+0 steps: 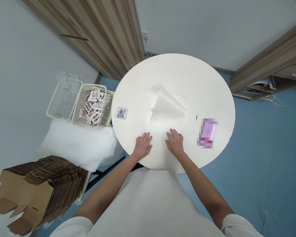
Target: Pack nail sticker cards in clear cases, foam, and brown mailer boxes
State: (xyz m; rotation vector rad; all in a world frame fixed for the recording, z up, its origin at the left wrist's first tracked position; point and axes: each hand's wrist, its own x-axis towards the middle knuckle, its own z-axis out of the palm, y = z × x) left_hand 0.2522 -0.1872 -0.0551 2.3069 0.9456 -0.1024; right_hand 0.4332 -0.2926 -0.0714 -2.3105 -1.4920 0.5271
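Observation:
A thin white sheet (167, 104), foam or paper by its look, lies on the round white table (202, 75) in front of me. Its far part is curled up and folded over toward the right. My left hand (142, 145) rests palm down near the table's front edge, fingers apart. To its right, my right hand (175, 142) lies flat in the same way, close to the near part of the sheet. White on white hides the sheet's near edge, so I cannot tell whether the hands press on it. Neither hand holds anything.
A small clear case (121, 113) with dark pieces sits at the table's left; a pixelated purple packet (207, 133) lies at the right. Leftward are a basket (75, 121) of small packs, another basket (54, 116) of clear plastic, white sheets (79, 141) and stacked cardboard boxes (39, 194).

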